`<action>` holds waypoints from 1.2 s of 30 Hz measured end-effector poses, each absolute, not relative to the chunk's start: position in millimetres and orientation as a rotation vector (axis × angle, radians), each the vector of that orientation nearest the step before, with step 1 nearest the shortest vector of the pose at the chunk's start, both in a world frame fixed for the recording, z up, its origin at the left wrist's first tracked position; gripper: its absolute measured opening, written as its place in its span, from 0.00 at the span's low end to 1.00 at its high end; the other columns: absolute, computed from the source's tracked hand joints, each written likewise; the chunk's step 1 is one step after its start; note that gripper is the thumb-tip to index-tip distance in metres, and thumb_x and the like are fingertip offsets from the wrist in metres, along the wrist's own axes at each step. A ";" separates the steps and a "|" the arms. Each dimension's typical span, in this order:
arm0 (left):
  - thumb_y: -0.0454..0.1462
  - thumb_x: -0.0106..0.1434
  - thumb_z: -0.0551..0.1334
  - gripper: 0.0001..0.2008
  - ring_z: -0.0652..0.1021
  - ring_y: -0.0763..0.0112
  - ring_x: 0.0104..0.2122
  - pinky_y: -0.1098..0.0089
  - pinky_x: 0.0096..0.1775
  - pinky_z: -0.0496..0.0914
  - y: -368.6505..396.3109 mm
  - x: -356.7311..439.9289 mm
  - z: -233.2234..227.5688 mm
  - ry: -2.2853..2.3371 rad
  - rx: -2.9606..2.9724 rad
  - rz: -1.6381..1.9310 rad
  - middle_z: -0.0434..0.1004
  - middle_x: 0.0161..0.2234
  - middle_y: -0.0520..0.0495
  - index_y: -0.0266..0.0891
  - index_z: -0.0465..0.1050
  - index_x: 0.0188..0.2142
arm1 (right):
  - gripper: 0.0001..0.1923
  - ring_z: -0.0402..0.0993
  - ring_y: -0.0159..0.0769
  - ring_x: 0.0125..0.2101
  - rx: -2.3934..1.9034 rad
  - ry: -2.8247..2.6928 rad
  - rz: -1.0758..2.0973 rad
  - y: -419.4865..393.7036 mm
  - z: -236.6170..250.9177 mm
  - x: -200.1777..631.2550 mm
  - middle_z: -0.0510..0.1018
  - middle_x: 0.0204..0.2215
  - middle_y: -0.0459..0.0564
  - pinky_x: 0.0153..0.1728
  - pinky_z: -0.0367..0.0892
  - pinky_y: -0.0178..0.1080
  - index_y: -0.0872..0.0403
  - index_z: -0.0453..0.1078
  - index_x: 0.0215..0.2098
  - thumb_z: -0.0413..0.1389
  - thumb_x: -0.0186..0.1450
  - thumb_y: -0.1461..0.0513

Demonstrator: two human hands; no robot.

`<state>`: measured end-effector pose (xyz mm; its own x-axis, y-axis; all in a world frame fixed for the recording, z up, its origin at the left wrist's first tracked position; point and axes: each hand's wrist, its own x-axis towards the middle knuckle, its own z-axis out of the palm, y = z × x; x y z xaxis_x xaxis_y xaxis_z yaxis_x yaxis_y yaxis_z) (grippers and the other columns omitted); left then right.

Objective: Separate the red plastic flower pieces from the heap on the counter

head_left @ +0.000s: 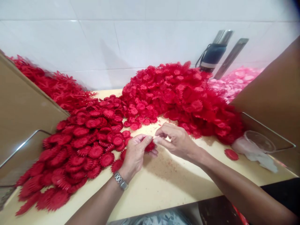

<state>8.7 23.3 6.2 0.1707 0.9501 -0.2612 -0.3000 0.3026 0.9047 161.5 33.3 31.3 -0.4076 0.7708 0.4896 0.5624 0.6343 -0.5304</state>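
Over the middle of the table, my left hand [138, 151] is closed on a red artificial flower piece [150, 146], mostly hidden behind its fingers and thumb. My right hand [174, 139] meets it from the right, thumb and forefinger pinched close to my left thumb tip; whatever is in that pinch is too small to make out. Left of my hands spreads a heap of red toothed flower discs [93, 150]. Beyond them rises a taller mound of fluffier red flowers [178, 90]. A silver watch [121, 180] is on my left wrist.
Cardboard panels stand at left [28, 100] and right [272, 93]. Behind are a dark blue flask [214, 53], a metal strip [232, 57], pink flowers [236, 81] and a tiled wall [93, 37]. A lone red disc [231, 154] lies near a clear plastic cup [260, 142].
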 end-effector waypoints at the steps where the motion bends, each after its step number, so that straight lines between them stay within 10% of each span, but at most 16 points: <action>1: 0.40 0.54 0.62 0.10 0.71 0.76 0.15 0.75 0.19 0.68 22.6 9.8 7.9 0.965 0.801 1.063 0.70 0.17 0.52 0.33 0.68 0.26 | 0.05 0.64 0.29 0.25 -1.024 -2.142 0.373 33.9 27.6 157.8 0.69 0.23 0.45 0.27 0.59 0.31 0.56 0.65 0.26 0.56 0.58 0.64; 12: 0.31 0.51 0.62 0.08 0.75 0.71 0.21 0.71 0.24 0.72 2.6 3.0 14.1 1.077 0.802 1.022 0.76 0.24 0.48 0.31 0.70 0.33 | 0.08 0.56 0.26 0.21 -1.047 -2.159 0.329 37.4 1.1 145.0 0.63 0.19 0.43 0.22 0.51 0.31 0.55 0.61 0.22 0.48 0.57 0.70; 20: 0.30 0.52 0.62 0.08 0.78 0.68 0.25 0.68 0.31 0.74 2.1 -2.8 16.1 1.054 0.628 1.009 0.78 0.27 0.44 0.32 0.70 0.35 | 0.09 0.64 0.38 0.31 -1.604 -2.060 -0.320 57.6 19.4 195.0 0.72 0.29 0.54 0.34 0.59 0.39 0.58 0.69 0.30 0.48 0.63 0.65; 36: 0.32 0.54 0.62 0.10 0.76 0.65 0.39 0.65 0.41 0.72 -2.3 6.7 2.7 0.848 0.602 1.047 0.78 0.35 0.44 0.34 0.76 0.37 | 0.09 0.59 0.31 0.27 -0.879 -2.276 0.344 32.9 -5.8 150.4 0.64 0.24 0.47 0.27 0.57 0.34 0.56 0.61 0.25 0.46 0.63 0.68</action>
<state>6.7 -2.3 2.7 0.2455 0.9184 -0.3102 -0.4945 0.3939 0.7748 150.4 32.9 -5.8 -0.5523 0.6738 0.4909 0.4988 0.7389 -0.4530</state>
